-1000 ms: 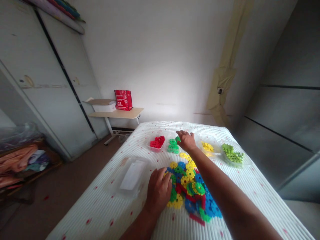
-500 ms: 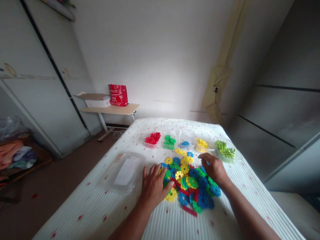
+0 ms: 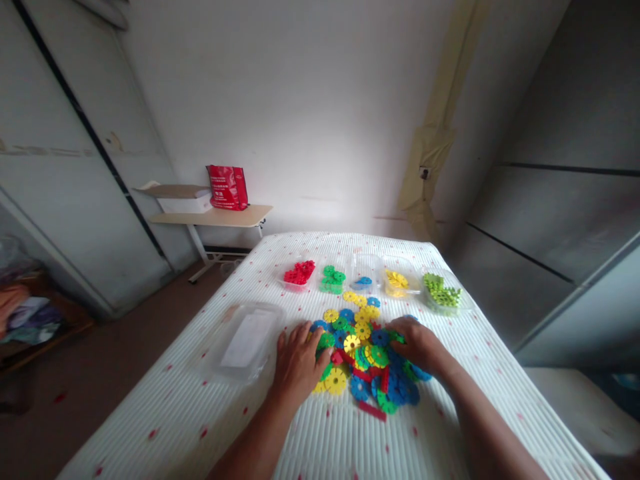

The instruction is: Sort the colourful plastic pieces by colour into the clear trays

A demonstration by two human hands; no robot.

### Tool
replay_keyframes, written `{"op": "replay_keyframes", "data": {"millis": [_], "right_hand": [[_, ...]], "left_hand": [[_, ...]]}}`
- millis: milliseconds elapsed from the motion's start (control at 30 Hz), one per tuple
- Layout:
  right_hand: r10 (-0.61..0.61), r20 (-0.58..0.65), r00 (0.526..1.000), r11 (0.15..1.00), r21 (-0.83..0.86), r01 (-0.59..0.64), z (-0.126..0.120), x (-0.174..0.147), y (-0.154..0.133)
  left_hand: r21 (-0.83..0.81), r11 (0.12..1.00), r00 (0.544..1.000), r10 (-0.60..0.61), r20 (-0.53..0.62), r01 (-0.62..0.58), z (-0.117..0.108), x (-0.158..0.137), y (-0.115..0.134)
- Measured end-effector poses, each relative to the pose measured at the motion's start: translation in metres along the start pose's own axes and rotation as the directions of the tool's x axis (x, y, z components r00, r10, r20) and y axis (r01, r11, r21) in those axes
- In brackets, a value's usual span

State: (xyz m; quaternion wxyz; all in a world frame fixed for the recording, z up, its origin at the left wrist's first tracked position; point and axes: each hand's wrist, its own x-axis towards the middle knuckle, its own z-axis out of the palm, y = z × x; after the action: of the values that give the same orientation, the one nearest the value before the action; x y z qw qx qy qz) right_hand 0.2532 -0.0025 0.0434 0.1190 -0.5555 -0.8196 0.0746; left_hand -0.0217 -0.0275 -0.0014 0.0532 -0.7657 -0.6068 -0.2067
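Observation:
A loose pile of flower-shaped plastic discs (image 3: 363, 330) in blue, green and yellow lies on the white ribbed cover, with red bar pieces (image 3: 373, 410) among them. At the pile's left edge, my left hand (image 3: 299, 360) rests palm down with its fingers apart, touching the discs and holding nothing. My right hand (image 3: 415, 343) reaches into the pile's right side, fingers curled down. A green disc (image 3: 398, 337) shows between its thumb and forefinger; the fingertips are partly hidden, so what they grip is unclear.
Behind the pile, clear tubs hold red pieces (image 3: 300, 272), green discs (image 3: 333, 277), blue discs (image 3: 363, 281), yellow discs (image 3: 397, 279) and light green pieces (image 3: 443, 290). A clear lid (image 3: 245, 340) lies on the left. A side table (image 3: 235, 217) bears a red bag (image 3: 228, 188).
My right hand has moved from near the yellow tub down and left into the pile. My left hand stays beside the pile. The whole view has shifted slightly.

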Motion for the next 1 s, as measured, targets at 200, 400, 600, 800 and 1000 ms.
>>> {"op": "replay_keyframes", "data": {"millis": [200,400,600,800,1000], "right_hand": [[0.042,0.044,0.998,0.998,-0.049,-0.040,-0.001,0.001,-0.007],[0.055,0.065,0.996,0.993,-0.103,-0.048,0.003,0.006,-0.010],[0.012,0.032,0.999,0.995,-0.095,-0.009,0.003,0.007,-0.011],[-0.083,-0.086,0.993,0.989,-0.128,0.072,0.007,0.009,-0.017],[-0.178,-0.189,0.966,0.982,-0.091,0.163,0.016,0.015,-0.028]], "left_hand": [[0.011,1.000,0.999,0.002,0.038,-0.002,-0.002,0.002,0.000],[0.020,0.999,0.999,0.030,0.033,-0.031,0.003,0.002,-0.002],[0.023,0.999,0.999,0.032,0.026,-0.033,0.004,0.001,-0.003],[0.005,0.999,0.999,0.041,0.001,-0.041,0.004,0.001,-0.003],[-0.002,0.999,0.999,0.038,-0.005,-0.038,0.005,0.001,-0.004]]}}
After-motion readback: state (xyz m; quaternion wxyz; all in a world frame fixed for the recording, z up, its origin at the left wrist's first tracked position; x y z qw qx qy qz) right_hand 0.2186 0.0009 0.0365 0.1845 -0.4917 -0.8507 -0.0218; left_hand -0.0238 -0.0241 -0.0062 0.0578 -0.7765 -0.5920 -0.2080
